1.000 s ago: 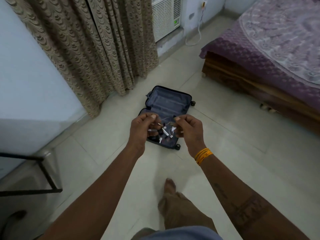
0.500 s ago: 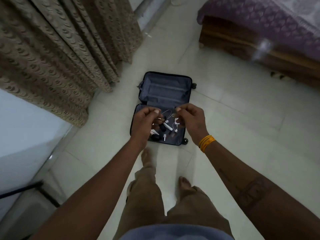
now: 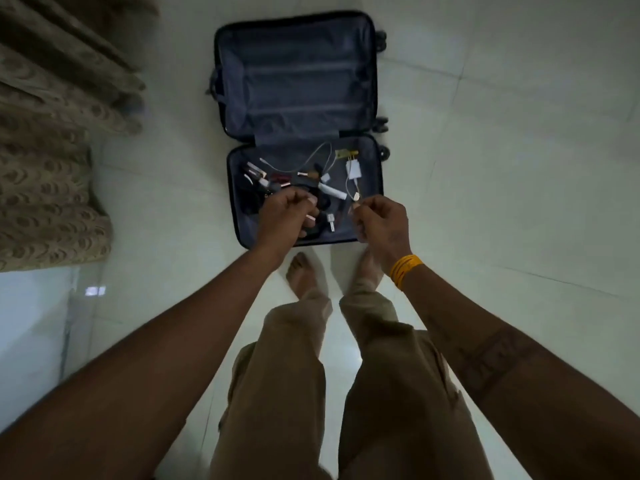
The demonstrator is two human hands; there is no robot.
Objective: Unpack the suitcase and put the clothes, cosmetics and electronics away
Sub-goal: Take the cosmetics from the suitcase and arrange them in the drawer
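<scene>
A dark suitcase (image 3: pixel 298 81) lies open on the floor, its far half bare. The near half (image 3: pixel 372 157) holds several small things: a thin white cable (image 3: pixel 311 157), a white charger block (image 3: pixel 353 168), a white tube (image 3: pixel 332 192) and rose-gold cosmetic sticks (image 3: pixel 256 169). My left hand (image 3: pixel 284 220) hovers over the near half with its fingers closed, and a small rose-gold tube end (image 3: pixel 310 218) shows at its fingertips. My right hand (image 3: pixel 379 223) is beside it, pinching a thin cable with a pale plug (image 3: pixel 356 196) that runs up toward the charger block.
A patterned beige curtain (image 3: pixel 52 150) hangs at the left, with a white wall (image 3: pixel 31 323) below it. My bare feet (image 3: pixel 304 275) stand on the pale tiled floor (image 3: pixel 502 168) just in front of the suitcase. Suitcase wheels (image 3: pixel 382 123) stick out on its right side.
I have stepped up to the suitcase and the view has tilted down, so the bed has left the frame. Both hands stay closed over the near half.
</scene>
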